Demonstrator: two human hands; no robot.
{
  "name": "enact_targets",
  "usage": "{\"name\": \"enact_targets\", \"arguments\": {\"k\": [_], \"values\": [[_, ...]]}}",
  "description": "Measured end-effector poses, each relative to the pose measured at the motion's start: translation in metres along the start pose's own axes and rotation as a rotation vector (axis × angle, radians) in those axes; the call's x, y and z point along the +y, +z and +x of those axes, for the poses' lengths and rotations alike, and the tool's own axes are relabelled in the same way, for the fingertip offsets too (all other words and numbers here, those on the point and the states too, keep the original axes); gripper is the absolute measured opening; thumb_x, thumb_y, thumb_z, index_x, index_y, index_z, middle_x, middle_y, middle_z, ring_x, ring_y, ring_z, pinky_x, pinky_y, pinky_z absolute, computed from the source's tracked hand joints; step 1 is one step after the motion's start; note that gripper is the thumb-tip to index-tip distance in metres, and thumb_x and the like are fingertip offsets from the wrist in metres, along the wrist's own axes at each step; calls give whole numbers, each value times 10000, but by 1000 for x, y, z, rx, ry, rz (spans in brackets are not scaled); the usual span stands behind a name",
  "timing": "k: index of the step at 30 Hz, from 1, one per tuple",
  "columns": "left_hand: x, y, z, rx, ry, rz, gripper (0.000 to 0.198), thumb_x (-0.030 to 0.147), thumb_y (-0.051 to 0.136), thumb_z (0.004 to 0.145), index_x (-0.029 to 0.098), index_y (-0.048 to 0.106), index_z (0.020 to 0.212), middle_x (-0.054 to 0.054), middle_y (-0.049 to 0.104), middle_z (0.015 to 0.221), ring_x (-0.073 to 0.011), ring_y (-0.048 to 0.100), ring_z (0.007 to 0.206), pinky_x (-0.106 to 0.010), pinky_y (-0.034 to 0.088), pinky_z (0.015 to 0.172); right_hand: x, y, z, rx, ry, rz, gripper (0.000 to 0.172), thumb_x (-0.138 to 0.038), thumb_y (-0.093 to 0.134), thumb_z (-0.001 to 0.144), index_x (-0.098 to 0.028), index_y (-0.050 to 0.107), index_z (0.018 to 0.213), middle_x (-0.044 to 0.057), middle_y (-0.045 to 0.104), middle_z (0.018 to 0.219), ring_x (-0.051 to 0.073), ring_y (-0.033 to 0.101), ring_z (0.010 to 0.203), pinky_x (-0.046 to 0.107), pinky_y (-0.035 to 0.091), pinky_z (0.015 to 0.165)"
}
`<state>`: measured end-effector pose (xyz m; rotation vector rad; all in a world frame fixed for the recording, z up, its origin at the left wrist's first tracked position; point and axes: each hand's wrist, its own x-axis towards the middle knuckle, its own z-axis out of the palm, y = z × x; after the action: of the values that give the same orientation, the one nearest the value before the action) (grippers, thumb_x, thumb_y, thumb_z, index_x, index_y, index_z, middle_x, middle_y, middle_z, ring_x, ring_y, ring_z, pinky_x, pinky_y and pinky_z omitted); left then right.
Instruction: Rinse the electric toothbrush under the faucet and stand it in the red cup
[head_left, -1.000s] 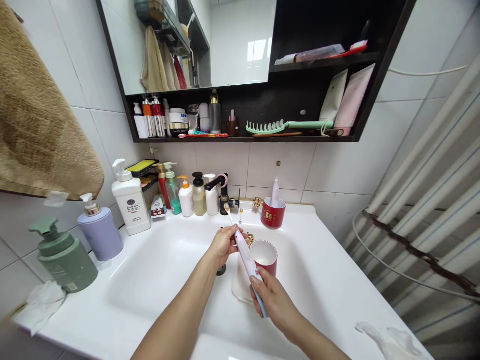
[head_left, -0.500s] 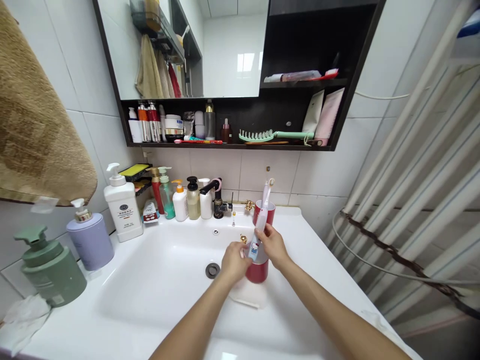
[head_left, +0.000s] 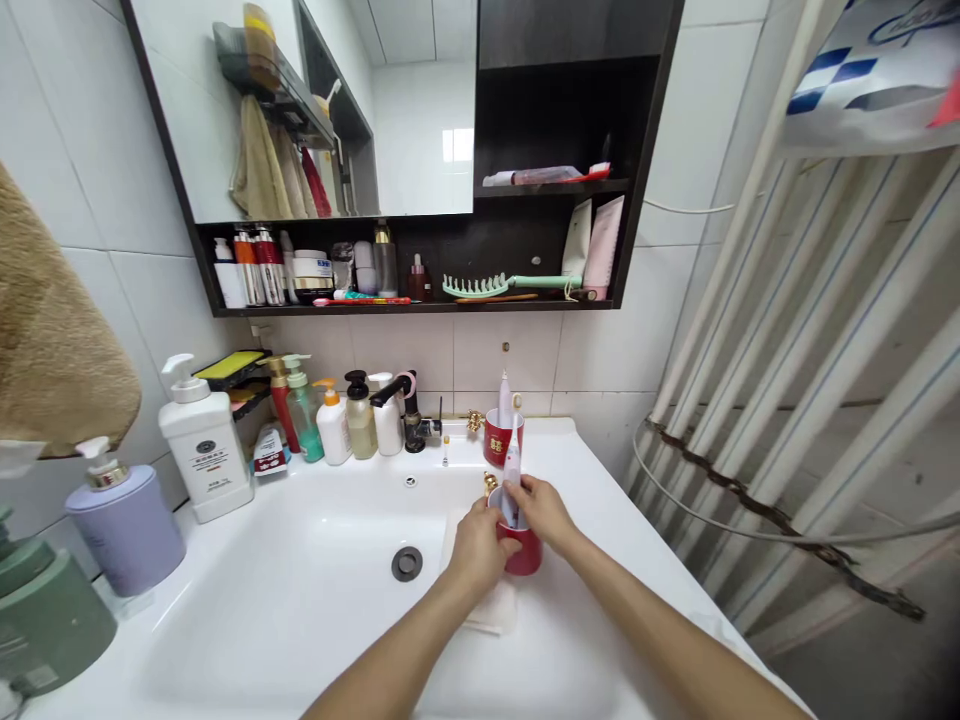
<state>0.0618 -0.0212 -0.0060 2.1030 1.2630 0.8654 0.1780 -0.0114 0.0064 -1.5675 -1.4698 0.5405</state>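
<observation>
Pump bottles [head_left: 330, 428] and tap [head_left: 411, 420] along the back of the basin; drain [head_left: 407, 564] in its floor, near the left hand [head_left: 478, 545].

Left hand: at the left side of the near red cup [head_left: 525, 555], thumb across the front, other fingers partly hidden; grip appears closed on the cup, steadying it. Forearm slants up and rightward from the lower edge.

Toothbrush [head_left: 512, 465]: changed. Half a second ago the handle's lower end was visible above the cup, brush leaning; now the end is hidden inside and the brush stands nearly upright, head up, so insertion looks well along. Rear red cup [head_left: 495, 445], holding a second toothbrush [head_left: 505, 395], stands behind.

Right hand [head_left: 546, 512]: thumb and fingers closed on the handle just above the rim, not released; forearm reaches up and leftward
</observation>
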Motion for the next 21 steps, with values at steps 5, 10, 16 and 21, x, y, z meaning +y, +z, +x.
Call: {"name": "enact_targets", "arguments": {"k": [5, 10, 16, 21], "values": [[39, 13, 37, -34, 83, 56, 110, 198, 572, 515, 161, 517, 603, -11, 483, 776, -123, 457, 669, -231, 356, 622, 6, -46, 26, 68, 23, -48, 290, -390, 374, 663, -139, 519, 658, 5, 555, 545, 114, 492, 482, 201, 354, 440], [61, 35, 81, -44, 128, 88, 149, 190, 536, 548, 148, 536, 692, -53, 491, 854, -146, 481, 708, -241, 375, 631, 16, -77, 61, 108, 97, -160, 266, -340, 381, 713, -119, 529, 705, 0, 557, 600, 104, 510, 532, 217, 382, 485], [66, 52, 121, -67, 114, 191, 216, 211, 517, 572, 151, 531, 779, -84, 474, 953, -181, 492, 754, -280, 380, 671, 24, -87, 96, 62, 173, -274, 259, -277, 383, 749, -138, 454, 955, 39, 494, 954, 135, 496, 805, 323, 416, 682], [66, 50, 133, 17, 198, 296, 266, 164, 436, 637, 173, 488, 897, -84, 423, 1060, -183, 461, 851, -288, 375, 695, 33, -88, 123, 30, 178, -302, 265, -268, 385, 749, -142, 440, 976, 47, 484, 977, 137, 490, 823, 334, 412, 694]]}}
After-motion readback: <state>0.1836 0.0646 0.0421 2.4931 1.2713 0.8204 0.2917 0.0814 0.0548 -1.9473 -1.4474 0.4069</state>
